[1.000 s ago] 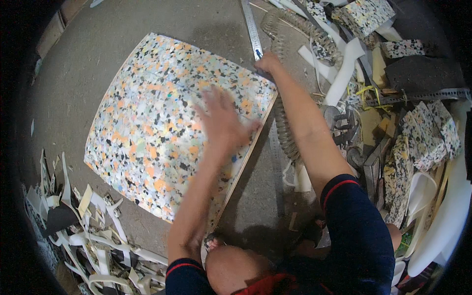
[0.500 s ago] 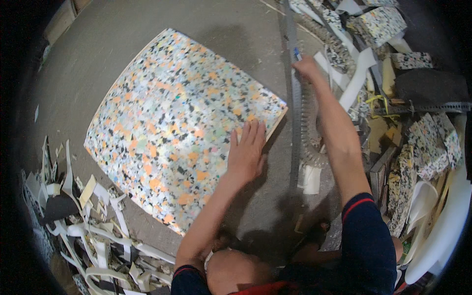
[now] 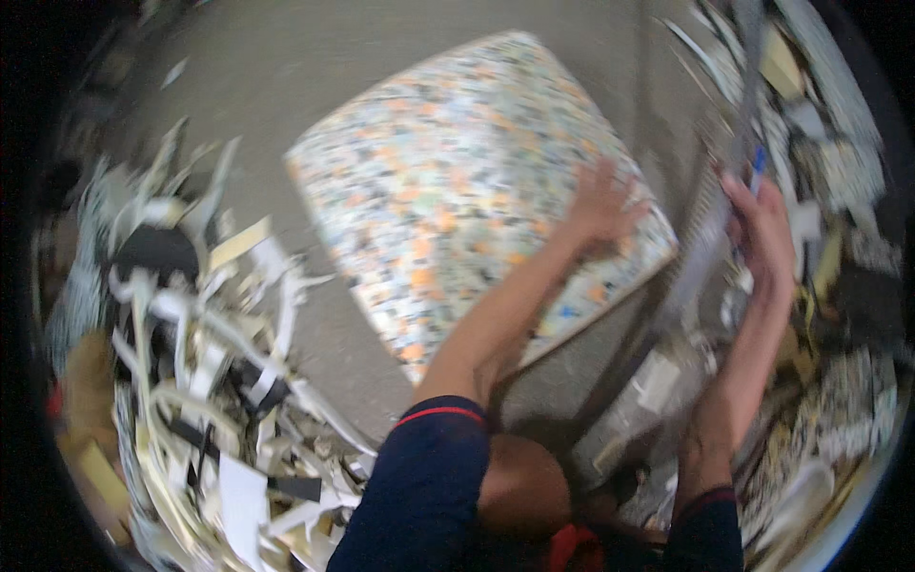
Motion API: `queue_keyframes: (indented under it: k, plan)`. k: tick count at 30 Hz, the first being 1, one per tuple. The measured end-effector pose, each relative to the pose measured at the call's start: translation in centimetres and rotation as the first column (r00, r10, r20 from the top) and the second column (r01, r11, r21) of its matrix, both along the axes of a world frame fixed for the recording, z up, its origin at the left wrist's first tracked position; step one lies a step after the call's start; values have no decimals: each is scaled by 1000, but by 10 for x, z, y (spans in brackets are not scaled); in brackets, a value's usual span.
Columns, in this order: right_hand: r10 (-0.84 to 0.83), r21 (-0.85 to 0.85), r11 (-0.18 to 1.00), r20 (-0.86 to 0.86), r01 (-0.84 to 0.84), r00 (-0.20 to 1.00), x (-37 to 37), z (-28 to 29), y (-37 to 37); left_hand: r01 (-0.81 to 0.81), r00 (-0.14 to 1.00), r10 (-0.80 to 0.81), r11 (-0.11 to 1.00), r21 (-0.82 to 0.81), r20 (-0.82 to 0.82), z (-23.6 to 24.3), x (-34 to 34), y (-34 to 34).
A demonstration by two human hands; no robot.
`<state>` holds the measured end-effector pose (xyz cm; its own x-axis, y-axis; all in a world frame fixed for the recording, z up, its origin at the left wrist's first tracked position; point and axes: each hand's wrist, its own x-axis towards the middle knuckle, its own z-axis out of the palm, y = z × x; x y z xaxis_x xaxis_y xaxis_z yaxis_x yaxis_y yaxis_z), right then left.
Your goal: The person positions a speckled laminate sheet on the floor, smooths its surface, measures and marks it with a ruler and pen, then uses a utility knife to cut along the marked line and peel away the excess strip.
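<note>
A large square slab of multicoloured speckled foam (image 3: 467, 181) lies on the grey floor. My left hand (image 3: 599, 205) rests flat on its right part, near the edge, fingers spread. My right hand (image 3: 762, 224) is to the right of the slab and grips a long grey metal straightedge (image 3: 710, 238) that runs from the upper right down toward the lower middle, beside the slab's right edge. The picture is blurred by motion.
A heap of white and cream foam strips and offcuts (image 3: 200, 381) fills the left and lower left. More speckled foam pieces and scraps (image 3: 839, 162) are piled along the right. Bare grey floor (image 3: 286, 67) lies beyond the slab.
The view has swung, so the slab now sits more to the right and upper part. My left hand stays on the slab's right part; my right hand has brought the straightedge down beside that edge.
</note>
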<state>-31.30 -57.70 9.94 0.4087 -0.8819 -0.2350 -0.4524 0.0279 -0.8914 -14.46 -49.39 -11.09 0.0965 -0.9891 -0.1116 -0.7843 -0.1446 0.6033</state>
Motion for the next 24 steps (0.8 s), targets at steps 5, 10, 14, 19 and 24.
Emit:
queue_keyframes:
  k: [5, 10, 14, 19, 24]
  plan:
    - [150, -25, 988, 50, -149, 987, 48, 11, 86, -330, 498, -131, 886, -327, -857, 50, -37, 153]
    - [409, 39, 905, 193, -423, 892, 148, -24, 173, -607, -34, 386, 725, 326, -922, 104, -37, 251]
    - [390, -371, 834, -130, -409, 912, 114, -63, 245, -864, -78, 399, 431, 261, -914, 104, 27, 275]
    - [609, -218, 702, -309, -678, 730, 21, -89, 340, -914, -180, 408, 268, 306, -895, 73, 86, 300]
    - [581, -305, 687, -316, -660, 750, -7, -116, 392, -866, -81, 629, 339, 367, -773, 66, 112, 324]
